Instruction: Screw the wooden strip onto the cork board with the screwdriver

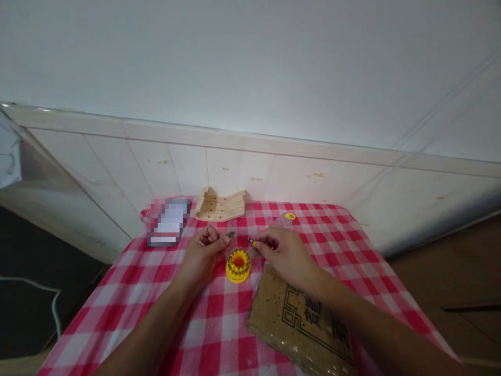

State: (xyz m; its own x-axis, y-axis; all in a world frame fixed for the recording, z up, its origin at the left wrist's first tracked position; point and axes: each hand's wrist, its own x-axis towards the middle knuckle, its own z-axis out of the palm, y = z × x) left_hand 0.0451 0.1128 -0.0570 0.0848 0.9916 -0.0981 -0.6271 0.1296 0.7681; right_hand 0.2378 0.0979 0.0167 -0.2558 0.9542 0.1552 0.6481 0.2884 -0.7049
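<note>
My left hand point(205, 246) rests on the red-and-white checked cloth point(164, 292), fingers curled, pinching a small metal bit point(231, 234) that sticks out to the right. My right hand point(285, 249) is closed on a slim screwdriver with a yellow and black tip point(251, 242), pointed left toward the bit. The two tips are a short gap apart. Just below them sits a round yellow bit holder point(238, 265) with an orange centre and several bits around its rim.
A brown perforated board with black printed lines point(301, 316) lies under my right forearm. A wooden block with holes point(221, 205) sits at the table's far edge, a blurred flat object point(168, 222) to its left, a clear container with yellow cap point(286, 219) behind my right hand. A tiled wall stands behind.
</note>
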